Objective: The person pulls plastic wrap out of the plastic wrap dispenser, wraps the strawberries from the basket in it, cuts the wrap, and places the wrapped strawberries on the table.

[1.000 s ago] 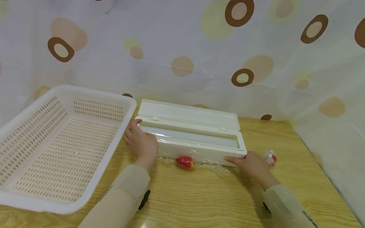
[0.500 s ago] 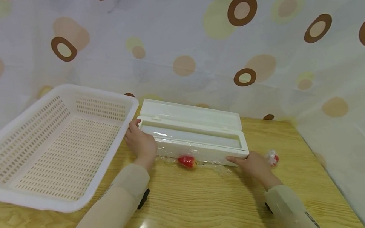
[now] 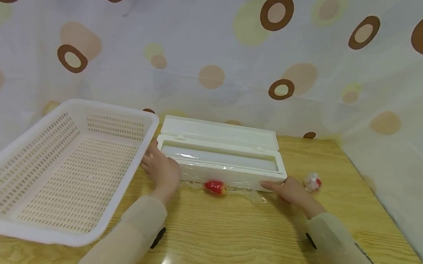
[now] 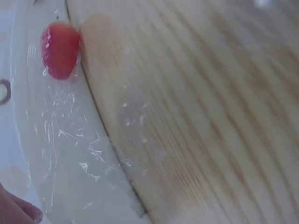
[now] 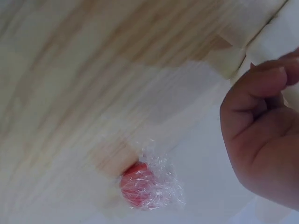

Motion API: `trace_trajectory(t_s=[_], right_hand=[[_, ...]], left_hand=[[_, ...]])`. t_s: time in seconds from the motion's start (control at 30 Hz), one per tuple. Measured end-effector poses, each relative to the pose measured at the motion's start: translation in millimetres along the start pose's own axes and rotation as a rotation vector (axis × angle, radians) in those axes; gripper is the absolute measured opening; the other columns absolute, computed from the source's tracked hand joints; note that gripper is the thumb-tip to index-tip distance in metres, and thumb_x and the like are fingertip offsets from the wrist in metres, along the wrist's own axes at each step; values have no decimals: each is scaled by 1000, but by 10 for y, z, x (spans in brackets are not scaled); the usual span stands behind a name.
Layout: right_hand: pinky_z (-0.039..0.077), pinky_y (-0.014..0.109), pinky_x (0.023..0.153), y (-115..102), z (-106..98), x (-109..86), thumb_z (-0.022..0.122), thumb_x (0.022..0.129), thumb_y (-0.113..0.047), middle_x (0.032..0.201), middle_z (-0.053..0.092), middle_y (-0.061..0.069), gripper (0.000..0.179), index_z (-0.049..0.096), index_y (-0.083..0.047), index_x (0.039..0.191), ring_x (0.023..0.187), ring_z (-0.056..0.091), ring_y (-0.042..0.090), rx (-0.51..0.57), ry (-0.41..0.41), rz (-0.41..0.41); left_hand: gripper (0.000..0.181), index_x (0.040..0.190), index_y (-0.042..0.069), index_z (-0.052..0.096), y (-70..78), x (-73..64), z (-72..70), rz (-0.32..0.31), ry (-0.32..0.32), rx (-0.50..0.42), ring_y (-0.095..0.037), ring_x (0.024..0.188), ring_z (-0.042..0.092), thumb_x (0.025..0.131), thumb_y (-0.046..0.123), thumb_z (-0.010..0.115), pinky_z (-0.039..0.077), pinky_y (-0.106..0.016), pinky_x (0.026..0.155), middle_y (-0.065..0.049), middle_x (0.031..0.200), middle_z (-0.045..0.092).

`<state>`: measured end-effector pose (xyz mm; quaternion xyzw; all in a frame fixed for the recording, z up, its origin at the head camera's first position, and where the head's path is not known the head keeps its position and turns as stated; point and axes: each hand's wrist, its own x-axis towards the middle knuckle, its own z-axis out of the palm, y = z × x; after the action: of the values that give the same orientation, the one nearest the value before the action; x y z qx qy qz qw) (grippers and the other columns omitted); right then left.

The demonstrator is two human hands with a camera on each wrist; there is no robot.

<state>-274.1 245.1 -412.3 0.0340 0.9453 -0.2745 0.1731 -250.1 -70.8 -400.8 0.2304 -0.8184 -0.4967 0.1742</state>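
A long white cling film dispenser [image 3: 223,163] lies on the table with its lid [image 3: 219,132] tipped back and a roll inside. Clear film [image 4: 70,135] hangs down its front and spreads onto the wood. A red strawberry [image 3: 215,187] rests against the film at the front wall. My left hand [image 3: 162,169] is beside the dispenser's left end, fingers pointing away from me and off its top rim. My right hand [image 3: 291,190] grips the right end, thumb on the front wall, other fingers mostly hidden in the head view.
A big white slotted basket [image 3: 137,176] stands at the left, its rim close to my left hand. A film-wrapped red piece [image 5: 135,184] lies right of my right hand. A patterned sheet [image 3: 217,47] hangs behind the table [image 3: 225,244].
My left hand has slid a little left, its fingertips leaving the dispenser's top rim. The right hand, dispenser and strawberry stay put.
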Motion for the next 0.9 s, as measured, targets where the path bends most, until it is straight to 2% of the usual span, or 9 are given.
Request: trace_trajectory(t_s=[0.13,0.27,0.37,0.47,0.57,0.63,0.73,0.83,0.9], right_hand=[[24,23,47,4,-28,-13,60,79,-62,40,28,-7,62,35,-17,44,43,23,8,18,-34,-19],[24,22,46,9,-32,-17,62,78,-61,42,31,-7,59,39,-15,49,44,25,8,33,-45,-20],[25,22,46,1,-29,-32,60,79,-61,44,32,-6,58,40,-14,52,44,26,8,24,-65,-26],[25,22,45,-25,-26,-67,57,80,-62,44,33,-6,57,41,-15,54,44,25,7,-9,-90,-30],[25,21,44,-63,-20,-114,53,82,-64,43,32,-6,59,39,-15,52,42,24,6,-71,-105,-37],[25,22,44,-85,-15,-152,51,85,-62,42,31,-6,58,39,-15,52,41,23,7,-104,-113,-52],[28,22,44,-97,0,-210,51,90,-52,43,33,-6,53,49,-10,58,41,26,6,-110,-137,-107],[31,22,45,-81,17,-249,54,92,-40,44,36,-6,42,59,-5,70,41,29,6,-100,-160,-179],[32,23,45,-69,29,-258,54,92,-37,43,36,-7,40,61,-3,71,40,29,6,-100,-162,-206]], left_hand=[[63,137,4,32,37,-186,-35,211,-100,64,-38,133,21,77,-7,49,21,-53,109,-22,143,22],[52,126,5,44,119,-344,-9,437,-177,183,-34,123,35,76,-8,51,28,-50,102,-16,132,38],[42,117,6,51,141,-405,31,542,-212,310,-31,112,43,77,-4,53,33,-45,94,-13,119,47],[37,114,6,52,99,-392,56,600,-203,458,-30,105,46,78,-1,58,36,-42,88,-13,112,50],[31,110,6,53,26,-323,52,641,-179,548,-28,97,49,81,-2,61,38,-38,83,-11,105,54],[28,107,7,53,-17,-271,37,662,-189,578,-26,94,53,83,-3,60,39,-37,80,-9,100,57],[22,104,8,55,-62,-214,7,695,-215,580,-25,89,60,85,-4,57,43,-36,77,-7,96,63],[18,98,10,58,-79,-197,-20,723,-238,591,-24,86,62,85,-2,56,43,-36,74,-6,92,64],[16,93,11,61,-86,-198,-32,744,-252,603,-23,83,62,83,-1,59,42,-36,73,-5,88,63]])
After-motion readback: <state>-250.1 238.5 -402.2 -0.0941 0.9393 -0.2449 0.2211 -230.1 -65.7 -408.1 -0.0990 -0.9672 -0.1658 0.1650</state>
